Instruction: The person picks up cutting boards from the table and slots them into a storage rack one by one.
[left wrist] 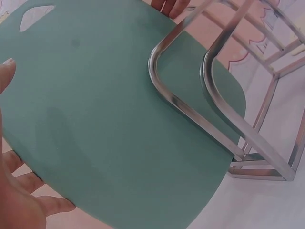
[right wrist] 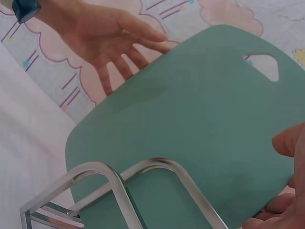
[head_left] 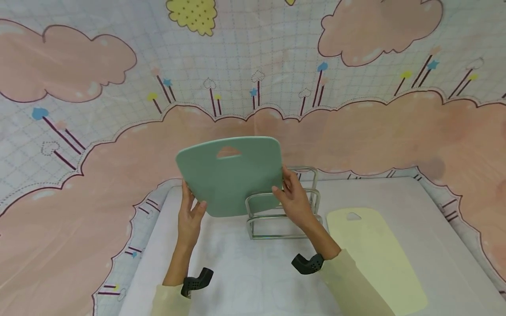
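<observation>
Over the remote link I had left hand [head_left: 190, 224] and right hand [head_left: 295, 202] both pinching the green board [head_left: 229, 180] at 8 and 3 o'clock, probably for balance, its 4 o'clock corner behind the metal rack [head_left: 272, 237]'s near loops.

First board [head_left: 233, 180] behind rack's [head_left: 278, 237] front loops [left wrist: 190, 114], second board [head_left: 375, 259] right of rack

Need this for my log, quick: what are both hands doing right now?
Left hand: holding the green board at its left edge.
Right hand: holding the same board at its right edge.
</observation>
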Motion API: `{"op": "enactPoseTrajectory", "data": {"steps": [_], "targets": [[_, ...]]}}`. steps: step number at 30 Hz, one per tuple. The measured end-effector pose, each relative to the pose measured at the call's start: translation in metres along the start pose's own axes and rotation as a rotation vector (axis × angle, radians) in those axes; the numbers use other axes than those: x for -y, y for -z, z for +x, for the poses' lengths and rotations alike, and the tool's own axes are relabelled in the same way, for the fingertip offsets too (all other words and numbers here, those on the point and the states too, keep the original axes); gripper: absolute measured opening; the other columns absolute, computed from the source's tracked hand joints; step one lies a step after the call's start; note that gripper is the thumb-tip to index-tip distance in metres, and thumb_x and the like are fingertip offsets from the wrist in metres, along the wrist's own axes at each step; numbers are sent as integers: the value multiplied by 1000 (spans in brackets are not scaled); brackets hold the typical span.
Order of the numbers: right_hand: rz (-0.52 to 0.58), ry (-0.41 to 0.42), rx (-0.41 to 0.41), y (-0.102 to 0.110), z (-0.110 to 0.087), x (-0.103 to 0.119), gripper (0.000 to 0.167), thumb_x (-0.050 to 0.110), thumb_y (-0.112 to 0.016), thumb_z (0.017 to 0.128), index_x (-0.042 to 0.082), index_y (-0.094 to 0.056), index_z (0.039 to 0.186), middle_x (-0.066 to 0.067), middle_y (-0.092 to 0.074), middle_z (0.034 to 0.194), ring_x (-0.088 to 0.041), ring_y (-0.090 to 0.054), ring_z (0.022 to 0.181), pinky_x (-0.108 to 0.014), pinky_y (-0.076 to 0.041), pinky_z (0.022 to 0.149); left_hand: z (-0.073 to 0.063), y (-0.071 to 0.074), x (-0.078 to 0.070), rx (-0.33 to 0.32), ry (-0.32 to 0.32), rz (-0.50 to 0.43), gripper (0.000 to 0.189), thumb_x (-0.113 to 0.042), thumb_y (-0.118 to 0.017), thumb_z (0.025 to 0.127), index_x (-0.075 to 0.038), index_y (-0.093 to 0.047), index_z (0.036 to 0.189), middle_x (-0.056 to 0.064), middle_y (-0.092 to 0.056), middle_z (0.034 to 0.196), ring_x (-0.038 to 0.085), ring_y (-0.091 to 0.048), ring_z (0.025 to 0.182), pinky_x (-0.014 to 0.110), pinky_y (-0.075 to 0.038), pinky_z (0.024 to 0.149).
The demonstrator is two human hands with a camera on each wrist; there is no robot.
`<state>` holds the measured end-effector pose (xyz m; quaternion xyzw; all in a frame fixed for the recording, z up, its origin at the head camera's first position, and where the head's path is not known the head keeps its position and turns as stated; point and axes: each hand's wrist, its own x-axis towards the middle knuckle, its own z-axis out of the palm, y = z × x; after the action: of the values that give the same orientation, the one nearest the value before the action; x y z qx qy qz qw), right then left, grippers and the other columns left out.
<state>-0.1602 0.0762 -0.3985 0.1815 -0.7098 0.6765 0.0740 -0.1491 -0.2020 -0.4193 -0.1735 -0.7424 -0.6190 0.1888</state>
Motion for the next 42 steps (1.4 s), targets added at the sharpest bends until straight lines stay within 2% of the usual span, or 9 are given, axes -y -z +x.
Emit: {"op": "enactPoseTrajectory", "data": {"steps": [6, 11, 15, 23, 30, 33, 36, 42], "targets": [[-43, -35, 0, 1, -1, 9, 59, 0, -51, 98, -8, -18, 147, -21, -18, 154, -30, -19, 141, -42, -22, 111, 0, -3, 0, -5, 12, -4, 78, 0, -49, 94, -12, -1, 154, 9, -12, 158, 35, -23, 140, 59, -26, 104], [-41, -30, -6, 5, 2, -9, 61, 3, -52, 98, -4, -18, 149, -19, -19, 154, -28, -19, 142, -40, -22, 112, 2, -4, 0, -1, 10, -1, 77, 1, -49, 94, -12, -2, 154, 7, -12, 159, 34, -23, 140, 57, -28, 104], [-50, -27, -8, 9, 4, -23, 63, 10, -53, 98, 3, -18, 150, -12, -19, 155, -21, -20, 142, -33, -22, 112, 3, -6, -1, 6, 7, 8, 78, 0, -49, 93, -11, -2, 154, 8, -11, 159, 34, -22, 140, 58, -27, 105], [-44, -11, -13, 16, 3, -22, 62, 7, -53, 98, 3, -19, 150, -13, -19, 155, -22, -20, 142, -34, -21, 112, 6, -13, -1, 35, 12, -6, 77, -6, -50, 96, -11, 1, 154, 9, -8, 159, 36, -19, 141, 60, -24, 105], [-63, -44, -9, 19, -3, 7, 61, 0, -50, 98, -6, -16, 148, -22, -18, 153, -30, -18, 142, -42, -20, 112, 6, -14, 23, 49, 20, -31, 78, -5, -50, 96, -21, -1, 154, 2, -7, 159, 32, -22, 140, 57, -24, 106], [-66, -52, -7, 22, -4, 8, 61, 0, -49, 98, -7, -15, 148, -22, -16, 154, -30, -16, 142, -42, -19, 112, 6, -16, 29, 62, 11, -57, 77, -3, -49, 96, -25, -2, 154, 0, -6, 159, 29, -22, 140, 55, -25, 107], [-70, -51, -7, 25, -5, 0, 62, 1, -49, 99, -4, -14, 149, -21, -15, 155, -29, -15, 143, -41, -19, 113, 7, -17, 29, 76, -3, -79, 76, -4, -48, 97, -26, -3, 154, 1, -6, 159, 29, -22, 140, 56, -25, 106], [-100, -31, -16, 33, -3, -23, 65, 10, -52, 99, 4, -14, 151, -13, -15, 156, -22, -16, 143, -33, -21, 112, 9, -20, 30, 92, -16, -99, 77, -1, -48, 96, -19, -1, 154, 7, -6, 159, 34, -22, 140, 59, -24, 105]]}}
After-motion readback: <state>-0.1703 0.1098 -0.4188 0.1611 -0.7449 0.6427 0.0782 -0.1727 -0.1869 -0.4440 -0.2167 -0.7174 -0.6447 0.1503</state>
